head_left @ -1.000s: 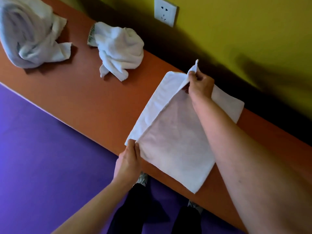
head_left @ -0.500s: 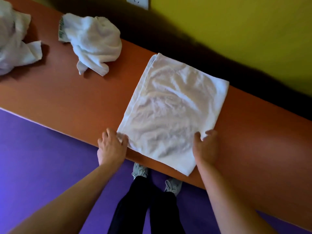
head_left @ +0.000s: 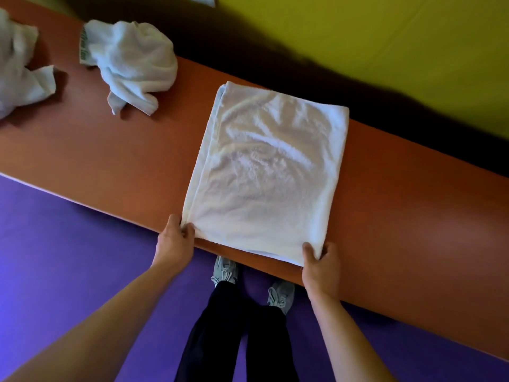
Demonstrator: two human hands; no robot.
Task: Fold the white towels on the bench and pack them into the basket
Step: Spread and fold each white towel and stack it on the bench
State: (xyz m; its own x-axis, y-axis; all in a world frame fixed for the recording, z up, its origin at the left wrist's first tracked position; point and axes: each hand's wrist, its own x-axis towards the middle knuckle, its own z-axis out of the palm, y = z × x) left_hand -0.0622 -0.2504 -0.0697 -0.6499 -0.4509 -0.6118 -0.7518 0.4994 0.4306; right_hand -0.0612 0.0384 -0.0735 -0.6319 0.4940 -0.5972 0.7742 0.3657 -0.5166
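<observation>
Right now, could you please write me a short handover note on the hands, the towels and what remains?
Left hand: fingers pinch the near left corner of the flat towel.
Right hand: grips its near right corner.
The flat towel lies folded in layers across the bench, its near edge at the bench's front edge.
Two crumpled towels wait to the left: one beside the flat towel, another at the frame's edge.
Done: first fold, apparently.
Left: finish folding this towel, fold the other two, pack all. No basket is in view.
</observation>
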